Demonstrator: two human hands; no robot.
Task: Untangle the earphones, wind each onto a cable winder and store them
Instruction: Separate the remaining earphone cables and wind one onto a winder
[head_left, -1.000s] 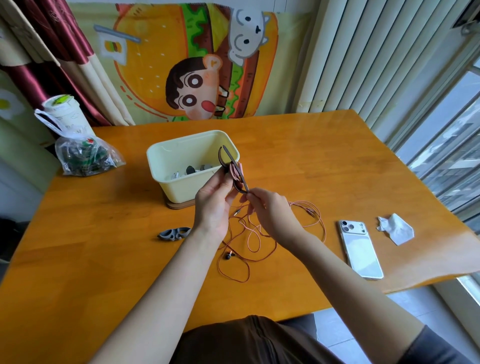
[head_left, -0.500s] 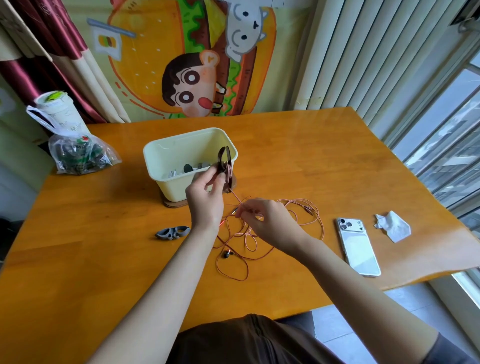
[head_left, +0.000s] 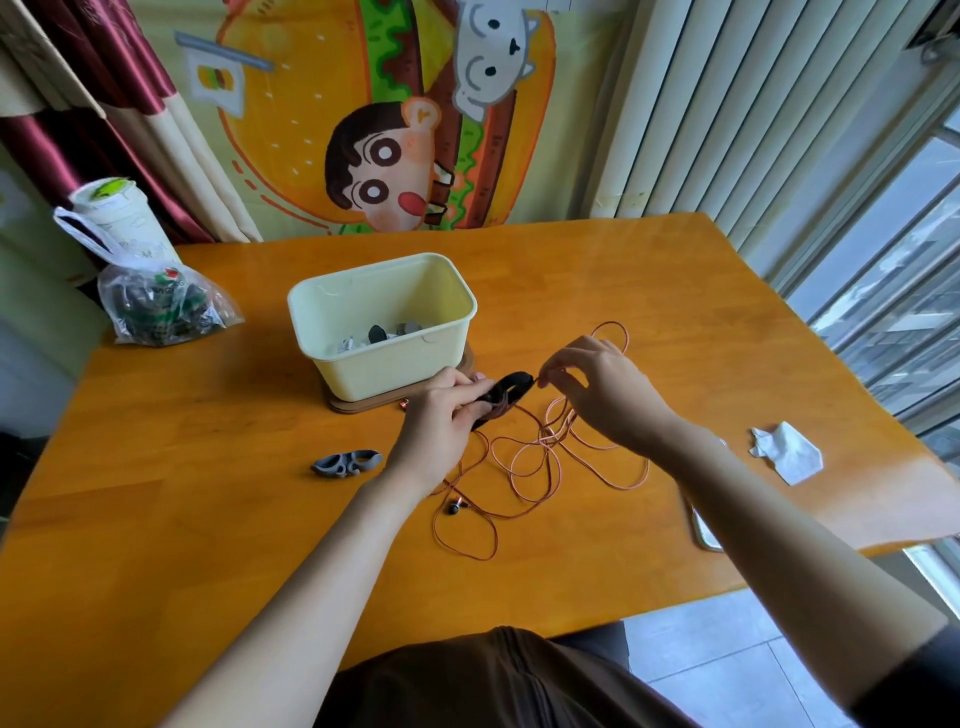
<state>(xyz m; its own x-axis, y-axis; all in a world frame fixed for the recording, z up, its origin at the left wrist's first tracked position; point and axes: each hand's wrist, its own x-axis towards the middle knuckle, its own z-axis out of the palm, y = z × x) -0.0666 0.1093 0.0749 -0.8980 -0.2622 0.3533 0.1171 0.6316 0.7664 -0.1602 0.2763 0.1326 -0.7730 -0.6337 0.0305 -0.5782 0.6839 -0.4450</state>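
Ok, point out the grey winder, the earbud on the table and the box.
grey winder (head_left: 345, 463): head view, middle of its body.
earbud (head_left: 455, 506): head view, its small body.
box (head_left: 384, 371): head view, front wall.

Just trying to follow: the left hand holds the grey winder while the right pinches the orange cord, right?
Not quite. The head view shows the left hand holding a black winder; the grey winder lies on the table. The right hand does pinch the orange cord.

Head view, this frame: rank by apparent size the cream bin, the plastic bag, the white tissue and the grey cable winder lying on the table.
1. cream bin
2. plastic bag, though it sits farther off
3. white tissue
4. grey cable winder, about as long as the tissue but much slimmer
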